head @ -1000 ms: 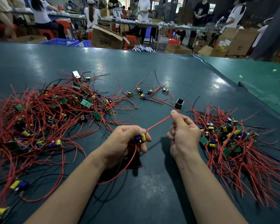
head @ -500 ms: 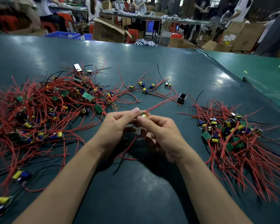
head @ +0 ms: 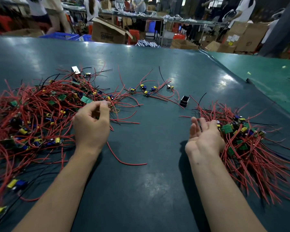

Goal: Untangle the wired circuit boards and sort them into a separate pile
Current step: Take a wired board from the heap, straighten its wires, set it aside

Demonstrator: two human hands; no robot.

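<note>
A big tangle of red-wired circuit boards [head: 40, 114] covers the left of the dark table [head: 149, 190]. My left hand [head: 92, 126] is at the tangle's right edge, fingers curled, with thumb and forefinger tips meeting among the wires. Whether they pinch one is unclear. The sorted pile of wired boards [head: 251, 148] lies on the right. At its left edge is my right hand [head: 204, 136], palm turned up, fingers straight, holding nothing.
Several small boards with wires [head: 146, 91] lie at the back middle. A little black box [head: 184, 101] sits near the sorted pile and a silver box [head: 76, 70] behind the tangle. A loose red wire [head: 124, 159] lies between my arms. A green table [head: 258, 67] adjoins on the right.
My hands have parted from the board they held together. The right hand went to the sorted pile and opened; the left hand moved back to the tangle.
</note>
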